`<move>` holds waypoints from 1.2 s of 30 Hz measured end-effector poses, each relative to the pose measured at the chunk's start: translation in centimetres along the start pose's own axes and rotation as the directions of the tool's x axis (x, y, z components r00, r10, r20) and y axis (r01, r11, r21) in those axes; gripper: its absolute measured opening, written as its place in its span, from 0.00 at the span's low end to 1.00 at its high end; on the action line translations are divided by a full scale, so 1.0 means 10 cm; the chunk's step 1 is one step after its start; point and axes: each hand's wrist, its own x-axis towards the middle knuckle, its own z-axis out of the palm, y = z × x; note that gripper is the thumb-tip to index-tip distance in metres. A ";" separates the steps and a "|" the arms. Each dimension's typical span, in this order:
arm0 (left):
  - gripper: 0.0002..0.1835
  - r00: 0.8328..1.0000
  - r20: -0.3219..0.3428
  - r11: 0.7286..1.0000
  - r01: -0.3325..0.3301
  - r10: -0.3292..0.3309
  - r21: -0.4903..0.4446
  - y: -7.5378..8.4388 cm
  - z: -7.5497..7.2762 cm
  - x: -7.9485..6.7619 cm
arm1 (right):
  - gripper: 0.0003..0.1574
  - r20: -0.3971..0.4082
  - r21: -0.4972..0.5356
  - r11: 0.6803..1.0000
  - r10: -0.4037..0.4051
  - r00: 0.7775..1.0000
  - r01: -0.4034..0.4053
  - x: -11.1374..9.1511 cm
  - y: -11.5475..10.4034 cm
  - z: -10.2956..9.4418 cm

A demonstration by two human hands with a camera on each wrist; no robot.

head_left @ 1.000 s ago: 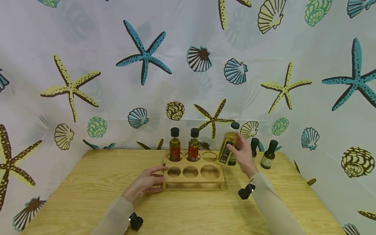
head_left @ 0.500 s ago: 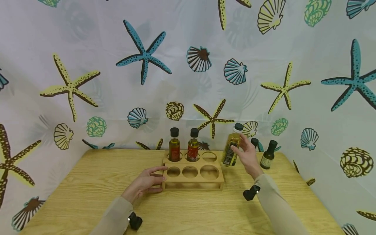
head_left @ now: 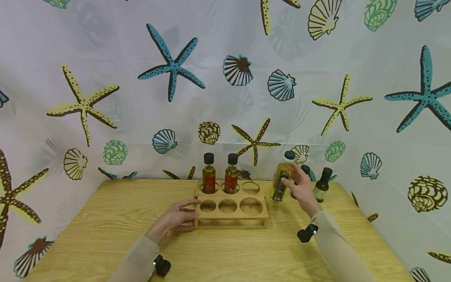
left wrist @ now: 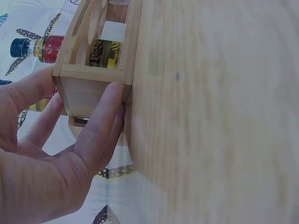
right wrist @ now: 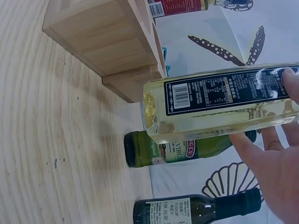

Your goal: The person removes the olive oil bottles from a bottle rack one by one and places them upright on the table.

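Note:
My right hand grips a clear bottle of yellow oil with a dark cap by its upper part. The bottle leans, just right of a two-tier wooden bottle rack. In the right wrist view, the bottle's dark label and barcode face the camera, and its base is off the table. My left hand touches the rack's left end with extended fingers. Two oil bottles with red labels, one at the left and one in the middle, stand in the rack's back row. The other holes hold nothing.
Behind the held bottle, a green olive oil bottle stands on the wooden table. A dark bottle with a pale label stands farther right. A patterned cloth hangs behind the table.
My right hand has carried the yellow oil bottle rightward and slightly down, away from the rack's right end. My left hand and the rack have stayed in place.

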 end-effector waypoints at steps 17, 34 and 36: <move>0.28 1.000 0.002 1.000 0.005 -0.005 0.005 -0.05 -0.02 -0.03 | 0.48 0.058 -0.011 0.999 0.040 0.998 -0.039 -0.10 0.20 -0.11; 0.28 1.000 0.000 1.000 0.011 -0.011 0.006 0.00 -0.01 -0.01 | 0.51 0.147 -0.050 0.995 0.087 0.985 -0.081 -0.09 0.37 -0.29; 0.28 1.000 0.000 1.000 0.013 -0.013 0.005 0.00 -0.01 -0.01 | 0.51 0.165 -0.053 0.996 0.078 0.983 -0.070 -0.09 0.37 -0.30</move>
